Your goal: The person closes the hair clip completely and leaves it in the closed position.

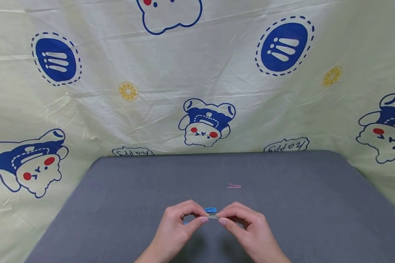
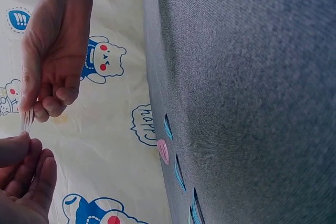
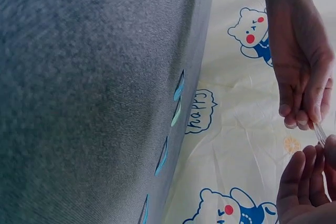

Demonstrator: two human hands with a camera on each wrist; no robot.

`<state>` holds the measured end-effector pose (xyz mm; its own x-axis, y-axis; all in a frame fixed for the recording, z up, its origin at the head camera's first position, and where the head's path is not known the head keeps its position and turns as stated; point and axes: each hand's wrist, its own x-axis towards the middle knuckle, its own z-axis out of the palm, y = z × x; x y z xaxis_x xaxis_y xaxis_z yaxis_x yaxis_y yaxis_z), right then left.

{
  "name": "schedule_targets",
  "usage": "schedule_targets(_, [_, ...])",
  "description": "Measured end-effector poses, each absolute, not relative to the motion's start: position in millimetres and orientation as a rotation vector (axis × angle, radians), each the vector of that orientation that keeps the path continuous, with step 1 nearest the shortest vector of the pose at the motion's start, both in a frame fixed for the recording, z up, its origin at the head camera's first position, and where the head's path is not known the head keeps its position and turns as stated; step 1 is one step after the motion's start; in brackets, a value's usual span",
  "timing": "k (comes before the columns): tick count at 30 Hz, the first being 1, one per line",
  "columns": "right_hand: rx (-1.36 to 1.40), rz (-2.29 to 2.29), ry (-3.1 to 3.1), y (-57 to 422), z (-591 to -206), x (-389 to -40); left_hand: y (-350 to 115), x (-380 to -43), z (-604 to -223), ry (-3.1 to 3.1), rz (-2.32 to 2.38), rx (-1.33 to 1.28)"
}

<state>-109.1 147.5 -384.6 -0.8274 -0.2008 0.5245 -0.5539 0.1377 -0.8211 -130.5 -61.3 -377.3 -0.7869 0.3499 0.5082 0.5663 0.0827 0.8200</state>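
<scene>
A pale, whitish snap hair clip (image 1: 214, 217) is stretched between my two hands, off the table. My left hand (image 1: 179, 223) pinches one end between thumb and forefinger, and my right hand (image 1: 245, 224) pinches the other end the same way. In the left wrist view the narrow prongs of the pale clip (image 2: 27, 120) show between the fingertips. Just behind the hands lies a blue hair clip (image 1: 210, 210). Another blue clip (image 1: 185, 223) is mostly hidden by the left hand.
A pink hair clip (image 1: 234, 186) lies farther back on the grey table (image 1: 135, 190). In the right wrist view, a light green clip (image 3: 176, 116) lies among several blue clips (image 3: 161, 156). A patterned cloth (image 1: 158, 73) hangs behind the table.
</scene>
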Motion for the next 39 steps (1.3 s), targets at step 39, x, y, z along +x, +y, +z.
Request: schedule_targets(39, [0.401, 1.895, -2.445, 160, -376, -112, -58, -138, -388, -2.069, -1.358, -1.058])
